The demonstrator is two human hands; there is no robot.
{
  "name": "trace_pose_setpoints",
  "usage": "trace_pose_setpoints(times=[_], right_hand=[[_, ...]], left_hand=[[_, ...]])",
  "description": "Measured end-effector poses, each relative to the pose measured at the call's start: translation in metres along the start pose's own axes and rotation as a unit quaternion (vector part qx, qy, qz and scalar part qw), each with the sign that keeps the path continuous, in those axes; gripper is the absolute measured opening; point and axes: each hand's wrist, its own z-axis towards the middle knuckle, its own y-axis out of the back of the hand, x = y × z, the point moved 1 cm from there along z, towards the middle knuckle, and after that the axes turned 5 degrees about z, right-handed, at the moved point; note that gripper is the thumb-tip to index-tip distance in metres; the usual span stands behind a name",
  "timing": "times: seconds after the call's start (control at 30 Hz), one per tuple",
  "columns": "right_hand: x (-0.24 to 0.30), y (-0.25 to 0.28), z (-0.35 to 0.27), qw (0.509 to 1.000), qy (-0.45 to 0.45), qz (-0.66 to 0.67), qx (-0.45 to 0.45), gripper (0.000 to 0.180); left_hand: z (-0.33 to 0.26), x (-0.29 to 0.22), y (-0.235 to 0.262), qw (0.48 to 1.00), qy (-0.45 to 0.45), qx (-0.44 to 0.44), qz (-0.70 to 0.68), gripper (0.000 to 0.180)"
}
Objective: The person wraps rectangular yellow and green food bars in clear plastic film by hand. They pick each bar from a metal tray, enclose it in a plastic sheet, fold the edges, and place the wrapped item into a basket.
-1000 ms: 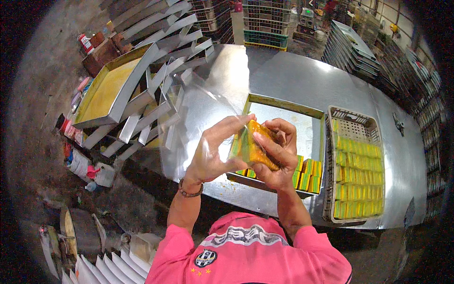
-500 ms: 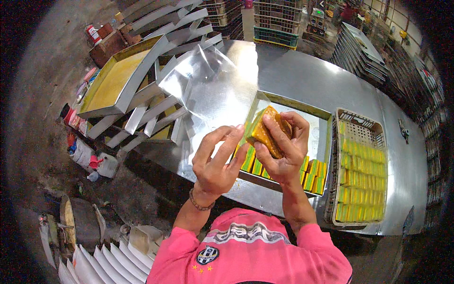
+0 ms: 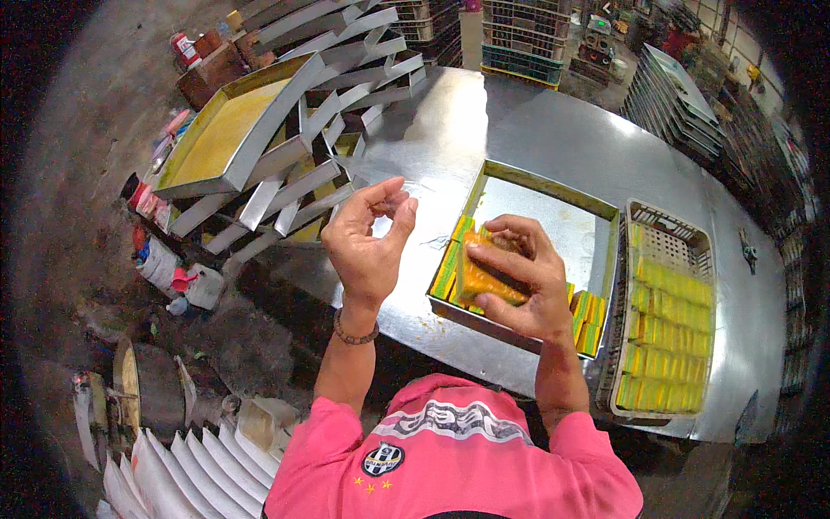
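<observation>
My right hand (image 3: 529, 281) grips a block of yellow-and-green layered cake (image 3: 486, 281) with a browned face, low over the near left part of a metal baking tray (image 3: 553, 195). Fingers and thumb wrap round the block, covering part of it. Inside the tray, cut cake slices (image 3: 590, 320) line the near edge and the left side. My left hand (image 3: 367, 238) is raised left of the tray, its fingers loosely curled and the thumb apart from them. I see nothing held in it.
Right of the tray stands a plastic crate (image 3: 624, 285) with rows of cake slices. Stacked metal trays (image 3: 281, 186) crowd the table's left side, the top one (image 3: 233, 134) coated yellow. More trays (image 3: 674, 104) are piled far right, behind the metal table (image 3: 553, 130).
My left hand has moved left and up, away from the cake. My right hand has lowered the block toward the tray. The clear plastic sheet above the left trays no longer shows there.
</observation>
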Motion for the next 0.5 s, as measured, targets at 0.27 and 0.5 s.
trace_pose_setpoints(times=[0.27, 0.5], right_hand=[[-0.010, -0.018, -0.003, 0.996, 0.008, -0.051, 0.076, 0.063], [-0.021, -0.023, -0.011, 0.995, -0.009, -0.052, 0.085, 0.065]], left_hand=[[-0.010, 0.017, 0.002, 0.995, 0.094, 0.015, -0.010, 0.025], [-0.014, 0.013, 0.002, 0.994, 0.112, 0.011, -0.003, 0.024]])
